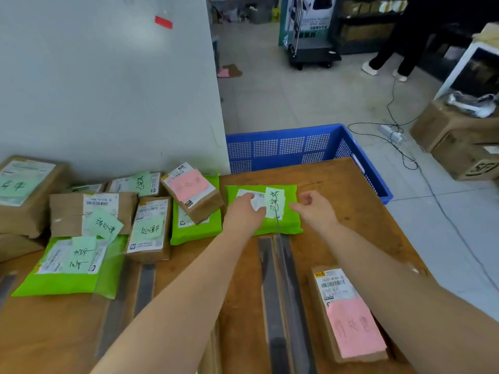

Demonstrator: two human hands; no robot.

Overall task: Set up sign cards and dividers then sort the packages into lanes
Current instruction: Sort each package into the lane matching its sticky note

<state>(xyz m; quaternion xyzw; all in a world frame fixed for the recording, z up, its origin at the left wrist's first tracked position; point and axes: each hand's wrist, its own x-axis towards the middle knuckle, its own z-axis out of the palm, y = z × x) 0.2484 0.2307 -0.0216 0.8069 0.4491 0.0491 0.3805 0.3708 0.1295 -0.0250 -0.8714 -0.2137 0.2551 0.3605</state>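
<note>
A green mailer [289, 225] with a pale green handwritten note lies flat at the far middle of the wooden table [351, 190]. My left hand [244, 211] rests on its left part, fingers on the white label. My right hand [314, 209] hovers at its right edge, fingers loosely curled, holding nothing. A clear upright divider [279, 265] on a dark base strip runs from the mailer toward me. A brown box with a pink note [348, 314] lies to the right of the divider.
Several boxes and green mailers with green or pink notes [108, 225] crowd the table's left side against a grey wall. More dark strips [144, 284] lie there. A blue crate [297, 149] stands behind the table. Cardboard boxes [459, 139], cables and a person stand at the right.
</note>
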